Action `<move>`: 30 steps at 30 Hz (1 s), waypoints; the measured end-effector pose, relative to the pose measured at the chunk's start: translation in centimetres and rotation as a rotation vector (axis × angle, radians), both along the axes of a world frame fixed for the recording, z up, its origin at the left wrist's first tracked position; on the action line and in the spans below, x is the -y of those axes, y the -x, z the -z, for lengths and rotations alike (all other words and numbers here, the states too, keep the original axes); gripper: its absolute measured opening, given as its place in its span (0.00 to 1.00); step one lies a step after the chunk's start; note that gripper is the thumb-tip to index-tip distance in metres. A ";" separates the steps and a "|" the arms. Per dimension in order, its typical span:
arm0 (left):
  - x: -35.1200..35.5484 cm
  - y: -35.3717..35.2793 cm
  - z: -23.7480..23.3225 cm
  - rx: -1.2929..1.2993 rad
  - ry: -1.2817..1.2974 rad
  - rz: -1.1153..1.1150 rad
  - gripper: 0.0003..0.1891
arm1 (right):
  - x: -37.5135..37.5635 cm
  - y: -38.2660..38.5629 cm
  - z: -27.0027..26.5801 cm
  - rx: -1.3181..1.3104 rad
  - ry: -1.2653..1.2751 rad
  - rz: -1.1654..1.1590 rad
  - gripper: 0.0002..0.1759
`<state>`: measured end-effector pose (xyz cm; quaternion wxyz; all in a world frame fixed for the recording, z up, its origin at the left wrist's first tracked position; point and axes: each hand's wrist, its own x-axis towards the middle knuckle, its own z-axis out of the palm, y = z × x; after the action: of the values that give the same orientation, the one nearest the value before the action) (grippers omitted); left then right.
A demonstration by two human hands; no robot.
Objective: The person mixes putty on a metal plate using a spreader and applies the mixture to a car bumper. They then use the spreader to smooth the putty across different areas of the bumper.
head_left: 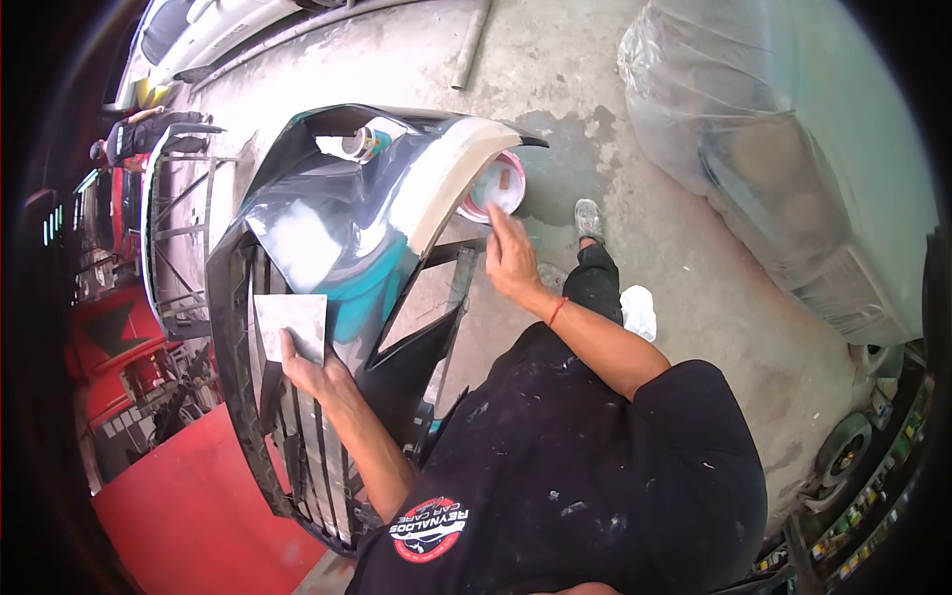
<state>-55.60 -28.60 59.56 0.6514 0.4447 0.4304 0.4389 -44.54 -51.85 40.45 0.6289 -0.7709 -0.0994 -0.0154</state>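
My left hand (311, 376) grips the pale sheet (291, 321) over the bumper (342, 213); my right hand (515, 264) is beside the bucket (523, 179) (whether it grips something, I cannot tell). If my thumb slips, the sheet could scratch the bumper.

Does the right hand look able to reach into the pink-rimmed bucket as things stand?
Likely yes: the right hand points toward the bucket, whose mouth the car bumper overlaps only at one side.

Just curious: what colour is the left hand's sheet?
The sheet is greyish white, clearest in the head view.
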 end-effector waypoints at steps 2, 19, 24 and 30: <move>0.2 -0.1 -0.2 0.003 0.006 -0.007 0.18 | -0.2 -1.6 0.3 -0.021 -0.003 0.027 0.29; 0.1 -0.3 -0.2 0.007 0.003 -0.026 0.17 | -0.9 2.8 0.2 -0.011 -0.065 -0.285 0.29; -0.4 0.2 0.3 -0.005 -0.008 0.003 0.19 | -0.4 2.0 0.0 0.024 0.038 -0.097 0.29; -0.7 0.2 0.4 0.009 0.005 0.014 0.18 | -4.7 2.6 -0.8 0.129 0.042 -0.052 0.33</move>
<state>-55.77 -27.93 59.21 0.6576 0.4441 0.4255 0.4350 -47.12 -47.15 41.22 0.6052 -0.7784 -0.1602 -0.0466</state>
